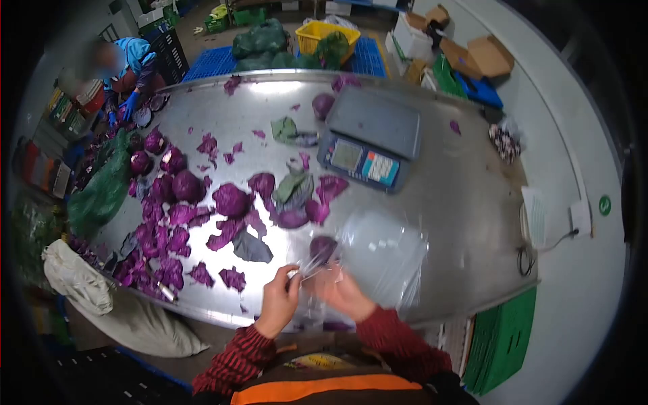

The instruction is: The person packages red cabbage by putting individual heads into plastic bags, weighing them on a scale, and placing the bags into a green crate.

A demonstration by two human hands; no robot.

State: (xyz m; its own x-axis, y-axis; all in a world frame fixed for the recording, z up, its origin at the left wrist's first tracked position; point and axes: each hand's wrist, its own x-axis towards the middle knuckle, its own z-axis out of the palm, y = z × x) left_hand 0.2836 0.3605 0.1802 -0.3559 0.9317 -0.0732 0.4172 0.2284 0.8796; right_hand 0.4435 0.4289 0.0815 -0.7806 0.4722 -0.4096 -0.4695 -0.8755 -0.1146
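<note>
My left hand (280,300) is closed in a pinch on crinkled clear plastic film (312,271) near the table's front edge. Close beside it, my right hand (344,293) also grips the film, its fingers partly blurred behind the shiny plastic. Just beyond both hands sits a small red cabbage (322,248), with film drawn over its near side; whether it is fully inside cannot be made out. A flat pile of clear plastic sheets or bags (385,250) lies to the right of it.
A digital scale (371,135) stands on the metal table (472,202). Red cabbages (231,200) and loose leaves (252,248) spread over the left half, beside a green net sack (104,192). At the far left, a person in blue gloves (129,106) handles cabbage.
</note>
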